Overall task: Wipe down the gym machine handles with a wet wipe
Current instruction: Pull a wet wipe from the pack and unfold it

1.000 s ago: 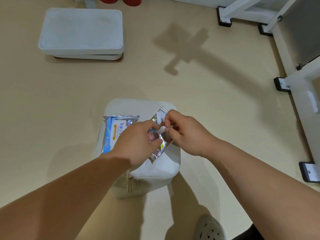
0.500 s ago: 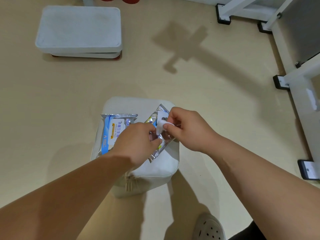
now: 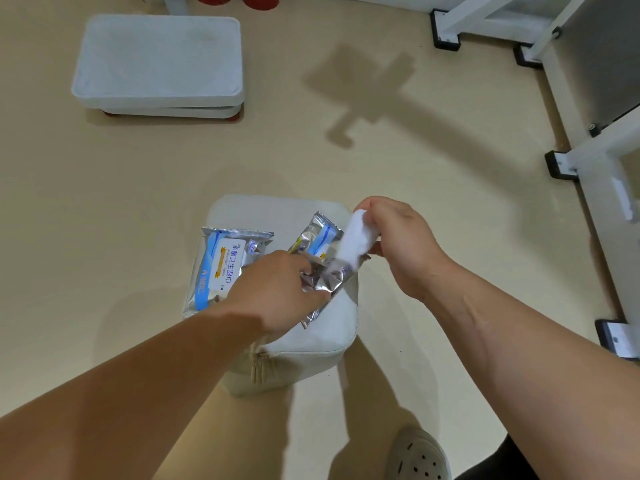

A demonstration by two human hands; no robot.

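Hanging from the right hand (image 3: 398, 244), wet wipe (image 3: 356, 242) touches pack (image 3: 323, 282) in left hand (image 3: 277, 292).

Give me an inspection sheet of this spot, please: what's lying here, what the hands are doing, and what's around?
Surface: beige floor; pale padded stool bearing the packs.
Job's things: opened pack; wet wipe, its lower end at that pack's opening; second pack lying flat beside it.
Clutter: white platform; red objects at the top edge.
Grips: left hand holds the opened pack; right hand pinches the wet wipe.
Cables: nothing seen.
Surroundings: white machine frame with black feet, at right; a shoe below.
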